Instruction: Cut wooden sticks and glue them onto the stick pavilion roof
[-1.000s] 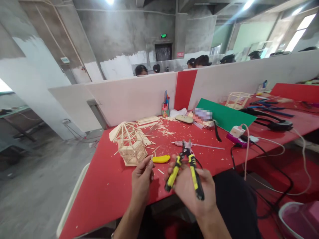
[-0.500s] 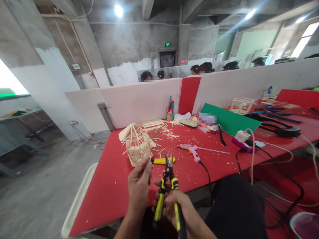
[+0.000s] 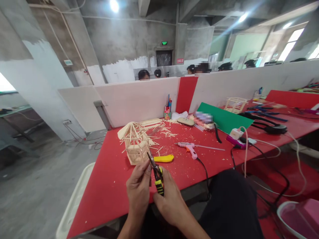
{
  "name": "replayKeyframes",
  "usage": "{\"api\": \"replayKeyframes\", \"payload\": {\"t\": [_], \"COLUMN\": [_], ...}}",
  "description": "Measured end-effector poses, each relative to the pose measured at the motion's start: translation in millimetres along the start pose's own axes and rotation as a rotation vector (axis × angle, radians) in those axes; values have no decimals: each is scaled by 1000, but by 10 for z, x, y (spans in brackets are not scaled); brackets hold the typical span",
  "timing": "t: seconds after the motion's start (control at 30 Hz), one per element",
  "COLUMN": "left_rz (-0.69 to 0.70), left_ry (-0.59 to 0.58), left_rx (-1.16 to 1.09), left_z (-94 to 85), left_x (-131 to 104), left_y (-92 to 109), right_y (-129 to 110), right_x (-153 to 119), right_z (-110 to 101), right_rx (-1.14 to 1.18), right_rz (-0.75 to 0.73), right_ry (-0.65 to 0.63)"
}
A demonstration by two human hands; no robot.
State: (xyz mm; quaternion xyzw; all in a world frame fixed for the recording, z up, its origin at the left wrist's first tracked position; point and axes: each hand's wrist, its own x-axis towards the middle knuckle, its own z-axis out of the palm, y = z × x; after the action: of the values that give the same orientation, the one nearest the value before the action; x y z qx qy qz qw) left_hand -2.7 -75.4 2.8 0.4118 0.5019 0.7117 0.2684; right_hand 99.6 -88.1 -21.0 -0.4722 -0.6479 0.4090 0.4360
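Note:
My right hand is wrapped round a pair of pliers with black and yellow handles. The dark jaws point up and left, close to the fingertips of my left hand. Those fingers are pinched together; whatever they hold is too small or hidden to make out. Just beyond the left hand stands a small house model built of thin wooden sticks, with a pointed, partly covered roof. A yellow utility knife lies behind the pliers on the red table.
Loose wooden sticks are scattered behind the model. To the right lies a pink glue gun with a trailing cord. Farther off are a pen cup, a green board and a power strip. People sit beyond the white partition.
My right hand has turned the pliers and brought their jaws up and left to my left fingertips. The spread handles are now mostly covered by the hand. The view has shifted slightly.

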Motion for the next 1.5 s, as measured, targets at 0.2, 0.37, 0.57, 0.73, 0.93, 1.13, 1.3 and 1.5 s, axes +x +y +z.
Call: {"api": "replayKeyframes", "payload": {"t": [0.2,0.37,0.57,0.73,0.93,1.13,1.3,1.5], "left_rz": [41,161,51,84,116,74,-56,-299], "left_ry": [-55,-47,-35,-23,-45,-34,-16,-9], "left_rx": [24,93,77,115,129,108,65,-89], "left_z": [-20,-59,-43,-42,16,59,46,19], "left_x": [5,-8,1,16,12,21,31,54], "left_y": [-80,-127,-109,-106,-93,-75,-173,-236], "right_y": [-11,-40,-52,-20,43,114,243,295], "right_x": [17,4,28,39,39,91,156,162], "right_z": [-12,10,27,18,51,80,172,171], "right_rx": [-113,-94,-2,2,69,120,121,206], "right_rz": [-20,3,57,37,76,69,96,92], "right_ry": [17,-8,-64,-28,-20,-1,28,-32]}}
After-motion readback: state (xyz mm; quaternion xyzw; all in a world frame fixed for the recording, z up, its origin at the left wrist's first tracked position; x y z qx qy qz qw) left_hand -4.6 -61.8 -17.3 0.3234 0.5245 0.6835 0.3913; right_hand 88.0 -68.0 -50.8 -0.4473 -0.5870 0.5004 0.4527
